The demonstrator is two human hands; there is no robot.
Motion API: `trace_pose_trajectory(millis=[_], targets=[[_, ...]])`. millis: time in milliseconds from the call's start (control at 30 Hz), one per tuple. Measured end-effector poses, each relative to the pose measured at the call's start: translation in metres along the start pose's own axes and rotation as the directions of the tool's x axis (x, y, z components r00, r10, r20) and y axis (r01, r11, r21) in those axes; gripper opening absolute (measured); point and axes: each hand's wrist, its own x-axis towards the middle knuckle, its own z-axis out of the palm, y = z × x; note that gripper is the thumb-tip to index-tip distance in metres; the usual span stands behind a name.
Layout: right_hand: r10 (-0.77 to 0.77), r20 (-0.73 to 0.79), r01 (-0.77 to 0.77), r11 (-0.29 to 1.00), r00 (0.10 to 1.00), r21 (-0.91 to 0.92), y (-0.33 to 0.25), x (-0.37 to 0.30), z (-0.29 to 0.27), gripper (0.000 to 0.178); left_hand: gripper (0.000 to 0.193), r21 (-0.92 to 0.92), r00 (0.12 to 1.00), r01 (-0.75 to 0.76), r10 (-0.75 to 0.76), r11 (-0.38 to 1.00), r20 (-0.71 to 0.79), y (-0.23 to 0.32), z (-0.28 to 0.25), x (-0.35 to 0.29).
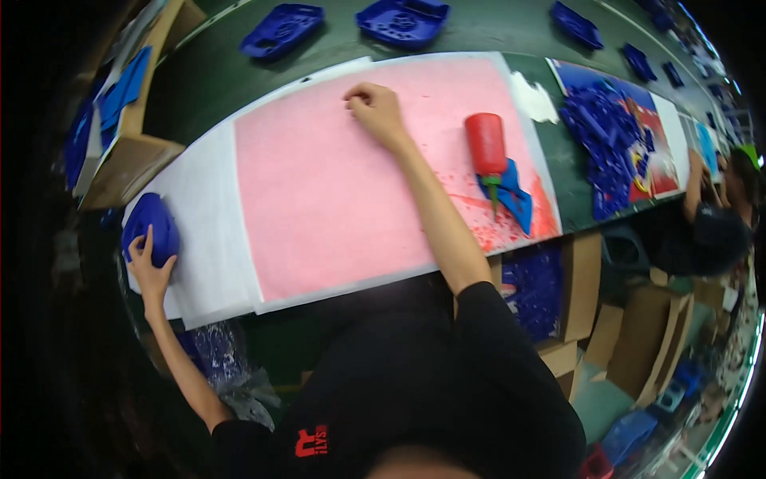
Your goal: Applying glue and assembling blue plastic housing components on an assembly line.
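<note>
At the far left end of the table, my left hand holds a rounded blue plastic shell, thumb and fingers spread over its near side. The shell rests on a white sheet. My right hand is over the far part of a pink sheet, its fingers curled in. Whatever those fingers may hold is too small or hidden to make out. Right of my right forearm, a red squeeze bottle with a green nozzle lies pointing toward me, on a blue cloth amid red stains.
Blue molded housings lie along the far green surface. A heap of small blue parts sits to the right. Cardboard boxes stand below at the right, another cardboard box at the left. A co-worker sits at far right.
</note>
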Motion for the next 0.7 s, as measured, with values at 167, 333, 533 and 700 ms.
trace_pose_trajectory(millis=[167,333,533,700], targets=[[0.018,0.008,-0.018,0.997,1.000,0.078,-0.004,0.002,0.000,0.014,0.071,-0.283,0.986,-0.157,0.166,0.946,0.007,0.098,-0.061,0.006],[0.106,0.006,-0.105,0.977,0.994,0.187,-0.003,0.001,-0.019,0.016,0.064,-0.445,0.922,-0.382,0.365,0.810,-0.127,0.224,-0.090,0.015],[0.224,0.102,-0.242,0.794,0.969,0.558,-0.007,0.005,-0.031,0.015,0.073,-0.544,0.828,-0.535,0.531,0.646,-0.183,0.301,-0.120,0.041],[0.233,0.144,-0.263,0.638,0.962,0.724,-0.007,0.008,-0.038,0.021,0.052,-0.559,0.771,-0.615,0.573,0.557,-0.278,0.309,-0.085,0.146]])
